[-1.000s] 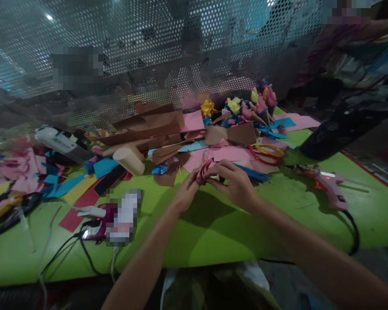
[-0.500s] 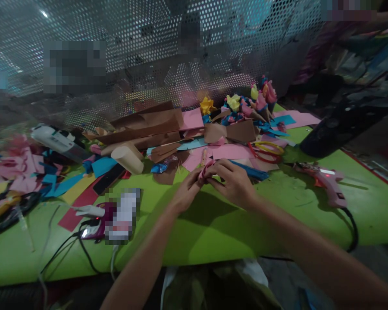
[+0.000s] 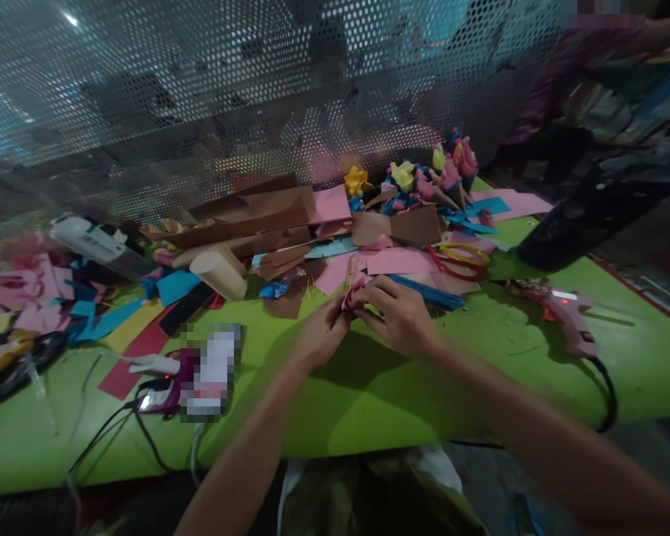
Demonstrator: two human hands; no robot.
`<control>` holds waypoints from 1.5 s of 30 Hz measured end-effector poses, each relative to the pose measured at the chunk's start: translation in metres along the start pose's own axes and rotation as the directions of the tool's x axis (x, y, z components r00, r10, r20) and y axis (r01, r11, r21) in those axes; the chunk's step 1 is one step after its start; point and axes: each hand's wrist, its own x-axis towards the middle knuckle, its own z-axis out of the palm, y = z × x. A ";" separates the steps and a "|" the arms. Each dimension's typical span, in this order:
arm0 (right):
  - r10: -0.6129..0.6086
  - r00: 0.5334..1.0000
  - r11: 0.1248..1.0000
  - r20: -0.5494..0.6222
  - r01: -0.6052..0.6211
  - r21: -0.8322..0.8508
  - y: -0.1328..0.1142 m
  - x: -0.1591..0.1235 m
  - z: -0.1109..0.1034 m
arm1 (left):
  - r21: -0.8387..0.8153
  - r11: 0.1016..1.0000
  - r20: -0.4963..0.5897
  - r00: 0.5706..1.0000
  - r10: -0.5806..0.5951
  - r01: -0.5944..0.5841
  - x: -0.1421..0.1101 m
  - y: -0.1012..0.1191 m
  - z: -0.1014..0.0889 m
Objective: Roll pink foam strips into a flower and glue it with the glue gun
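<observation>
Between my two hands, above the middle of the green table (image 3: 357, 417), is a small rolled piece of pink paper (image 3: 351, 296). My left hand (image 3: 322, 327) is closed around its lower end. From the other side, the fingers of my right hand (image 3: 399, 309) pinch its edge, and part of the paper is hidden behind them. Just beyond my hands lie flat pink paper sheets (image 3: 402, 261) and a blue strip (image 3: 432, 292). A pair of scissors with red and yellow handles (image 3: 463, 260) rests behind my right hand.
At the right lie a pink glue gun (image 3: 569, 313), lit and corded, and a dark cylinder (image 3: 558, 238). Finished paper flowers (image 3: 447, 175) stand at the back. Leftward are a beige roll (image 3: 219, 273), a phone (image 3: 215, 368) and a power strip with cords (image 3: 170, 380). A person's sleeve (image 3: 558, 82) shows far right.
My fingers have shifted slightly on the pink paper, and less of it shows between them. The things on the table stay where they were.
</observation>
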 end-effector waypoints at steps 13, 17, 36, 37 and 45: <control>0.057 0.996 0.992 -0.063 -0.050 0.115 -0.003 0.004 -0.008 | 0.076 0.997 -0.152 0.988 0.040 -0.029 0.003 -0.009 0.000; 0.039 0.998 0.995 -0.046 -0.034 0.095 -0.003 0.002 -0.005 | 0.134 0.988 -0.220 0.970 0.105 -0.076 0.003 -0.014 -0.001; -0.080 0.996 0.995 0.028 0.081 -0.058 0.000 -0.007 0.008 | 0.219 0.963 -0.284 0.934 0.215 -0.155 0.001 -0.020 -0.003; -0.081 0.996 0.995 0.026 0.082 -0.060 0.000 -0.007 0.009 | 0.218 0.964 -0.286 0.934 0.214 -0.155 0.001 -0.020 -0.003; -0.069 0.996 0.994 0.055 0.074 -0.077 0.001 -0.009 0.009 | 0.253 0.957 -0.279 0.936 0.213 -0.143 0.001 -0.021 -0.003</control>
